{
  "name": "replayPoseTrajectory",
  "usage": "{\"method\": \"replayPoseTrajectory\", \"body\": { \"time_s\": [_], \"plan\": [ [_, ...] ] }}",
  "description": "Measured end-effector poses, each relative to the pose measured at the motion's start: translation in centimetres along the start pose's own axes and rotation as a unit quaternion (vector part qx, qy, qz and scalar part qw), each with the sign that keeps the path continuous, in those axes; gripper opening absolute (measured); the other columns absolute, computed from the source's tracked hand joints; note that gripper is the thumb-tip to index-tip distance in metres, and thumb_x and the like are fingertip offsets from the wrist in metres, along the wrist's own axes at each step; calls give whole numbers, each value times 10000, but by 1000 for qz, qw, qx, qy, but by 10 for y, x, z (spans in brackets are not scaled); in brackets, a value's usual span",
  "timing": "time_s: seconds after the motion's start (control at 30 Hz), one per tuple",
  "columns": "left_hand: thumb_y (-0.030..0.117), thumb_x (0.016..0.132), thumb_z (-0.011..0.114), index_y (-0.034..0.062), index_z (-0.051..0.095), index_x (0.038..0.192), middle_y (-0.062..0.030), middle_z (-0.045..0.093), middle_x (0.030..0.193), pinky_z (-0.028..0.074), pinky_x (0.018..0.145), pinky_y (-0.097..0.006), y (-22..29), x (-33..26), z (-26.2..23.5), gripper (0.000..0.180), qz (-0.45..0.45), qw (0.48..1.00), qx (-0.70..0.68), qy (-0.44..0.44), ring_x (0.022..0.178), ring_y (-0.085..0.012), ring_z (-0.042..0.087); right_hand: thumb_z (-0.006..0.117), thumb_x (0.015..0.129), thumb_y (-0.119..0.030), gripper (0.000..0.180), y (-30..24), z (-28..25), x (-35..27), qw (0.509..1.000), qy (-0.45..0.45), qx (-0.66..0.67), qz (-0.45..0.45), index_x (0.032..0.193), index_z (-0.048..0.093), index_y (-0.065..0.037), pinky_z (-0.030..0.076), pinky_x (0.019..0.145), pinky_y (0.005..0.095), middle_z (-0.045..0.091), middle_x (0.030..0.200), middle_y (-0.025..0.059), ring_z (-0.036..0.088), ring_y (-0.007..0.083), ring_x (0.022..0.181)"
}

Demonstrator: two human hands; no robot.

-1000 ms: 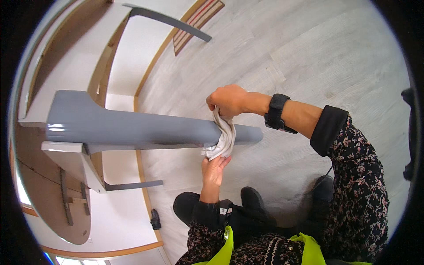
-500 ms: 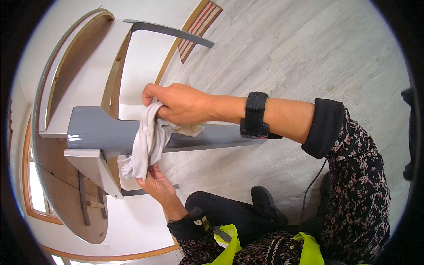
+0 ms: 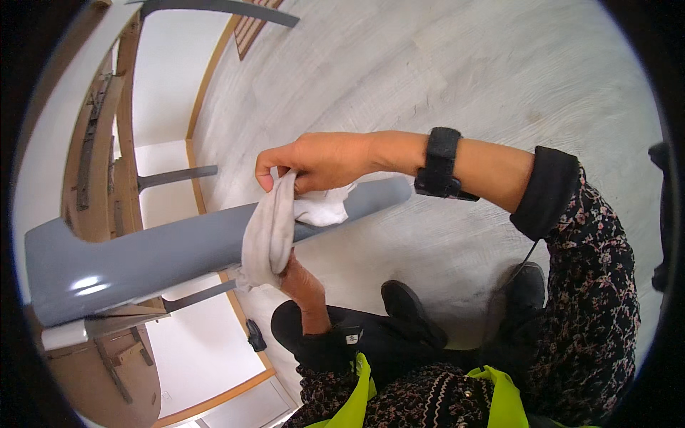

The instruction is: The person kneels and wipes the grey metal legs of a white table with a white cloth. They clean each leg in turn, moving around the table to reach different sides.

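Observation:
A pale grey-white cloth (image 3: 267,239) is draped across a smooth grey table leg (image 3: 157,250) that juts out sideways, with its tapered end to the right. Above the leg, my right hand (image 3: 314,162) pinches the upper end of the cloth between thumb and fingers. Below the leg, my left hand (image 3: 305,285) has hold of the cloth's lower end; its fingers are mostly hidden behind the fabric. A loose white fold (image 3: 322,208) of the cloth lies on the leg beside my right hand.
The upturned table's wooden frame (image 3: 125,135) stands at the left, with more grey legs (image 3: 178,176) sticking out. Grey wood-look floor (image 3: 457,71) spreads to the right. A striped mat (image 3: 251,28) lies at the far wall. My black shoes (image 3: 407,307) are below.
The view has shifted closer along the leg, so the table sits further left. Both hands and the cloth are now nearer the leg's tapered end. The left fingers have gone behind the cloth.

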State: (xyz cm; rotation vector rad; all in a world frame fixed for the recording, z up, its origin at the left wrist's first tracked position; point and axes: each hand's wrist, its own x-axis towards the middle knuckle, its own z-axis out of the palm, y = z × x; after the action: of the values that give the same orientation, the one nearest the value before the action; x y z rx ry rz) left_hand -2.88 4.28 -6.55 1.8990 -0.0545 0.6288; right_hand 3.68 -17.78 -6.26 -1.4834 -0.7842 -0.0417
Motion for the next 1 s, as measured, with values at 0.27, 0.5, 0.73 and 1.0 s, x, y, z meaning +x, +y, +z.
{"method": "replayPoseTrajectory", "body": {
  "time_s": [0.27, 0.5, 0.73, 1.0],
  "plan": [
    [198, 871, 519, -23, 321, 1246, -100, 379, 1248, 347, 941, -310, -26, -36, -22, 478, -44, 973, 179, -138, 1103, -200, 399, 582, 746, -54, 268, 18, 1, -16, 994, -51, 93, 30, 997, 499, -96, 399, 746, 297, 578, 910, 68, 542, 194, 861],
    [154, 842, 561, -19, 468, 1152, -96, 503, 1143, 356, 896, -290, -67, -47, -29, 367, -158, 957, 155, -189, 1059, -176, 454, 622, 730, -106, 265, 53, 1, -42, 995, -25, -93, 0, 975, 523, -82, 418, 704, 320, 597, 864, 100, 562, 249, 802],
    [201, 780, 658, 3, 487, 1159, -61, 543, 1111, 401, 822, -268, -51, -66, 22, 461, -370, 831, 87, -407, 1003, -145, 487, 528, 761, -86, 280, 72, 8, -88, 875, -154, -260, 379, 1039, 514, -50, 447, 745, 405, 602, 943, 181, 577, 326, 893],
    [112, 774, 639, 39, 496, 1095, -51, 565, 1048, 466, 757, -309, -39, -42, 19, 359, -399, 849, 67, -341, 913, -159, 553, 487, 733, -63, 312, 64, 0, -56, 923, 16, -156, 351, 1041, 486, -17, 456, 699, 398, 607, 833, 206, 585, 354, 812]
  ]
}}
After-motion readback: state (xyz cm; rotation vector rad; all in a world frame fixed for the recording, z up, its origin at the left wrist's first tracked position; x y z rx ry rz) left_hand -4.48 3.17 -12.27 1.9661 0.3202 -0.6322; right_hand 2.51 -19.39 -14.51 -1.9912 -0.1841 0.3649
